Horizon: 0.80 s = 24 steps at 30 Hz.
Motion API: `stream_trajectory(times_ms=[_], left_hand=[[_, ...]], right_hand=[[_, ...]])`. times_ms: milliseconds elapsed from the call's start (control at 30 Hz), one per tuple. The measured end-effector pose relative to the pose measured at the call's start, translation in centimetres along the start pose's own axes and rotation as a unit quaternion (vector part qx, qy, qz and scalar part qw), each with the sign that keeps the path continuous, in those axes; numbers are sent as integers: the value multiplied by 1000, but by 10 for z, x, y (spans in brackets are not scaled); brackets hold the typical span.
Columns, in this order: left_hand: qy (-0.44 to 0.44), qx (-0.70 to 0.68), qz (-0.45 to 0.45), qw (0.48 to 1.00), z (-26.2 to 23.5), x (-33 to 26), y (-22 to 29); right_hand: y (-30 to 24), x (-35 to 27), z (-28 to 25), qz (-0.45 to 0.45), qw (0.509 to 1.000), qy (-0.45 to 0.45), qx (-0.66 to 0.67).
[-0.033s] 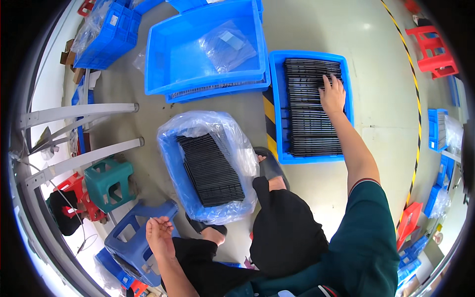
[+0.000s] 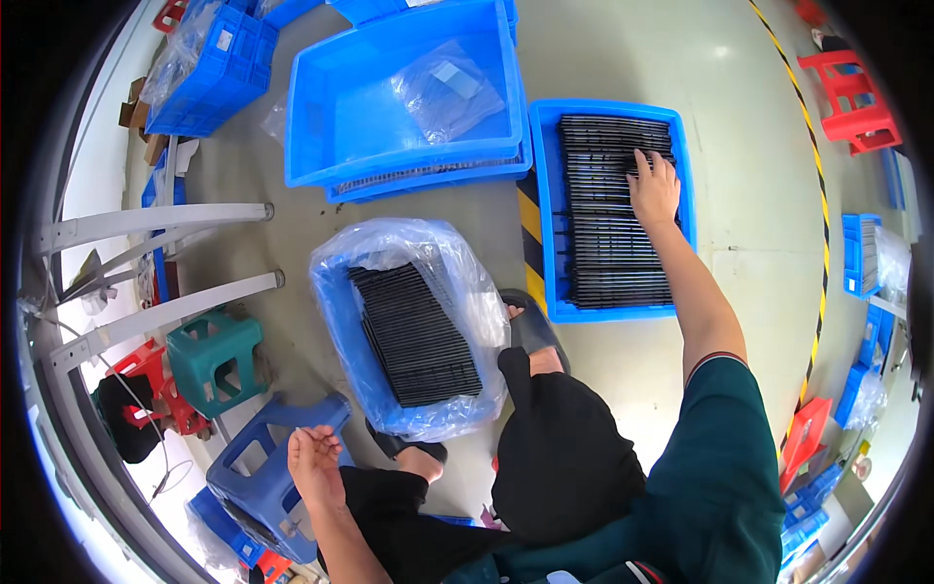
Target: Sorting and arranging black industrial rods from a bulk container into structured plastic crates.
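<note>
The pale floor (image 2: 759,204) spread out beneath both hands, and from where I stood the biggest thing on it was a wide blue crate (image 2: 336,107), ahead and to the left of the person's right hand (image 2: 656,187). Nearer the body, ahead and a little to the right of the left hand (image 2: 316,465), sat a bin lined with clear plastic (image 2: 479,282), the liner bunched up over its sides. Directly under the right hand was a second blue crate (image 2: 552,209), longer than it was wide. A blue stool (image 2: 233,465) stood just beside the left hand, with a green stool (image 2: 190,355) further out to its left. A dense row of thin black pieces (image 2: 608,238) filled most of the crate below the right hand, while a slanting batch of black pieces (image 2: 418,341) lay in the lined bin, between the two hands. The right hand rested at the far end of its row, fingers spread and bent over the edges; I couldn't tell whether it gripped any. The left hand hung up loosely, fingers half curled and unclenched.
</note>
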State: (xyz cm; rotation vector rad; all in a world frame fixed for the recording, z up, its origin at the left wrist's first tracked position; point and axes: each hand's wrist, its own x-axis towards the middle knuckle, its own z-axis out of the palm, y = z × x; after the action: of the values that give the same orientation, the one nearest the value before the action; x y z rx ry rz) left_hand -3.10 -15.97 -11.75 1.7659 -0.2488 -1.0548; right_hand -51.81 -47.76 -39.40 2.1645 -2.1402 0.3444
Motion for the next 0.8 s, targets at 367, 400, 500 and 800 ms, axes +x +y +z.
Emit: stream_trajectory(times_ms=[367, 400, 500, 800], left_hand=[[-4, 6, 2, 1000, 1, -3, 1], [-1, 5, 1, 1000, 1, -4, 0], [3, -1, -1, 1000, 2, -5, 0], [-3, -19, 35, 999, -5, -16, 12]], right_hand=[[6, 46, 12, 79, 996, -33, -10], [5, 51, 9, 87, 995, -43, -16], [5, 57, 9, 86, 995, -48, -28], [-4, 57, -8, 50, 987, -91, -122]])
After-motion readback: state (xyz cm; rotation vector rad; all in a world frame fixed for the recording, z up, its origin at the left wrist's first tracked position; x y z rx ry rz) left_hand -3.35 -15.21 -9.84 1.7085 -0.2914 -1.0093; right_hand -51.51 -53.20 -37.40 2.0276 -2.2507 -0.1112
